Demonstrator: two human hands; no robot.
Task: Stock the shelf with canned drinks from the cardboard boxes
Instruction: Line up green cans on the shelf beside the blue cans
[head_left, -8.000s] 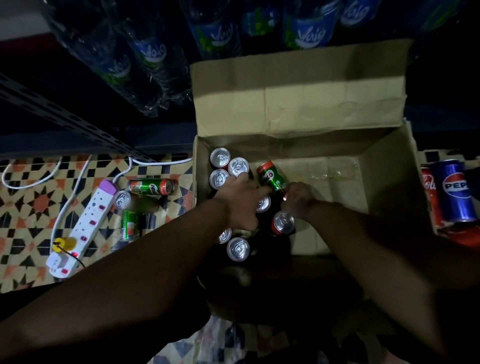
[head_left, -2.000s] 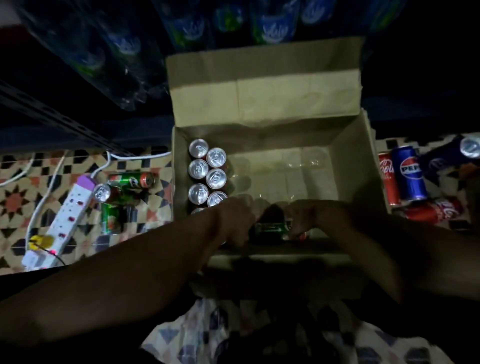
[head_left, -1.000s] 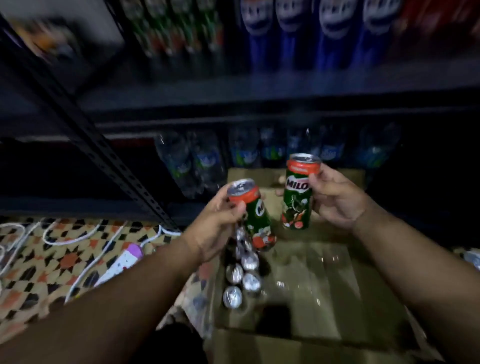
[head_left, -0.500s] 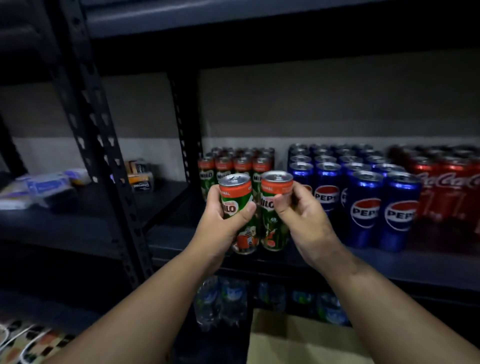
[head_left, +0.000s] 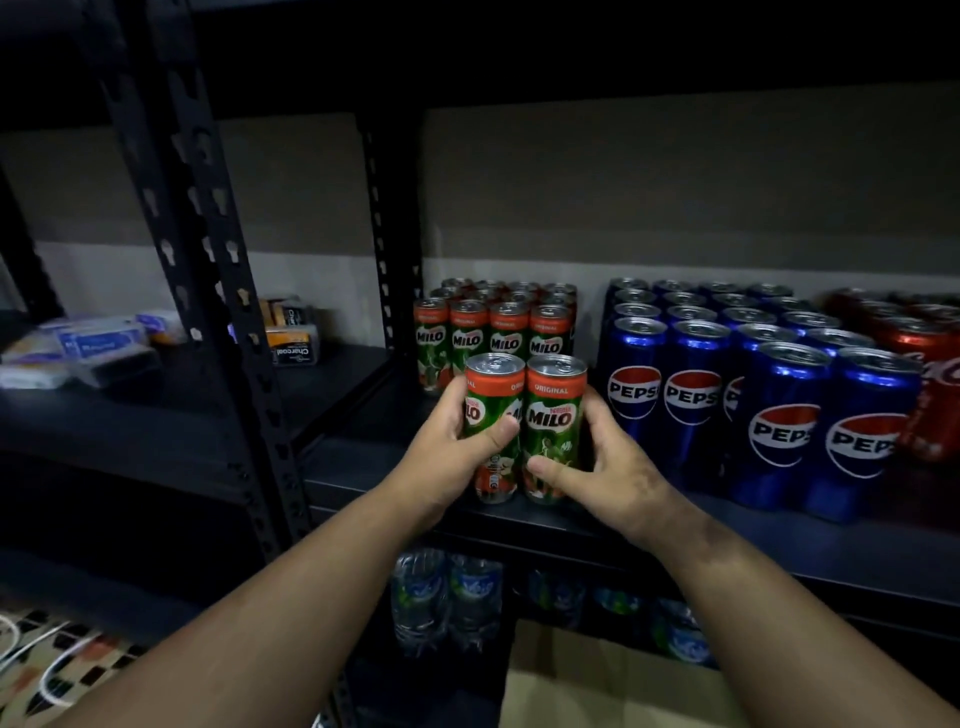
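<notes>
While both stand on the shelf (head_left: 415, 467), each grip wraps one Milo can

Two slim green Milo cans with orange tops are held upright side by side, touching, at the front edge of a dark shelf (head_left: 395, 467): the left can (head_left: 491, 426) and the right can (head_left: 553, 428). Rows of matching Milo cans (head_left: 498, 332) stand just behind. A cardboard box (head_left: 597, 686) sits below.
</notes>
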